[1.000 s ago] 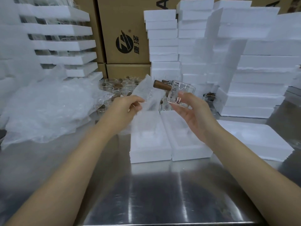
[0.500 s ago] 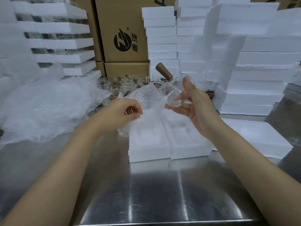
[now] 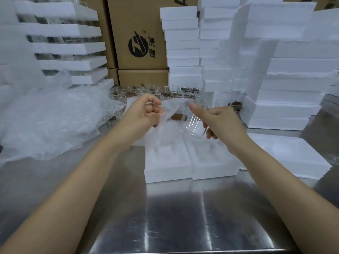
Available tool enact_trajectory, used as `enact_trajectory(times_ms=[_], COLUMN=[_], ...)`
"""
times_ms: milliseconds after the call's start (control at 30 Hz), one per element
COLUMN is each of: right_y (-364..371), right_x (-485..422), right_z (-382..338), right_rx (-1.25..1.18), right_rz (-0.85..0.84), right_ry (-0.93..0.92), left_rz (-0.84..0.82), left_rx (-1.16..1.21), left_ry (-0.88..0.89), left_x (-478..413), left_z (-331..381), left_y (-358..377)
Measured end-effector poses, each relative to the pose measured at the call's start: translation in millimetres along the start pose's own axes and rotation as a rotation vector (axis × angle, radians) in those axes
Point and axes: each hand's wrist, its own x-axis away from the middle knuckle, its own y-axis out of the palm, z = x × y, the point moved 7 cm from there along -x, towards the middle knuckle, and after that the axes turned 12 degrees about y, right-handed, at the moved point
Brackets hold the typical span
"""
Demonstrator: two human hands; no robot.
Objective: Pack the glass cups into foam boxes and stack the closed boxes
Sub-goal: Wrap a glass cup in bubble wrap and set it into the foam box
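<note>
My right hand [image 3: 221, 123] grips a clear glass cup [image 3: 194, 126] with a brown wooden handle [image 3: 178, 117]; the thumb also pinches the right edge of a bubble-wrap bag [image 3: 174, 107]. My left hand [image 3: 145, 111] pinches the bag's left edge, and the bag hangs over the cup's handle end. Two open foam box halves lie side by side on the steel table just below the hands, the left half [image 3: 167, 162] and the right half [image 3: 212, 160]. Several more glass cups [image 3: 156, 92] stand behind.
A heap of bubble wrap [image 3: 47, 121] covers the table's left. A flat foam lid [image 3: 291, 154] lies at right. Tall stacks of foam boxes [image 3: 286, 74] stand at the back right and centre, shelved foam trays [image 3: 69, 48] at back left, cardboard cartons [image 3: 139, 43] behind.
The cup has tipped from upright near the right hand to lying handle-left, lower down. Both hands came together, and the bubble-wrap bag now stretches between them over the cup.
</note>
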Motion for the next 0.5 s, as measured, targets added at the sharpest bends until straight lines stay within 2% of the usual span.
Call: enact_trajectory(times_ms=[133,367,433,500], right_y=[6.6,16.3,22.2,29.9], right_x=[-2.2,-2.5,-0.5,2.9], right_z=[4.2,13.5,13.2,9.9], right_rx=[-0.143,-0.584,-0.636,-0.666], right_rz=[-0.089,-0.229,-0.279,-0.338], right_ry=[0.088,0.232,0.229,0.217], left_rz=[-0.150,-0.241,-0.233,-0.130], left_rx=[0.001,0.202,0.191,0.155], left_ry=[0.018,-0.026,0.028,0.117], left_x=[4.5,11.2,11.8,9.3], left_z=[5.2,18.3,24.4,30.8], left_y=[19.8,23.8,27.8,25.8])
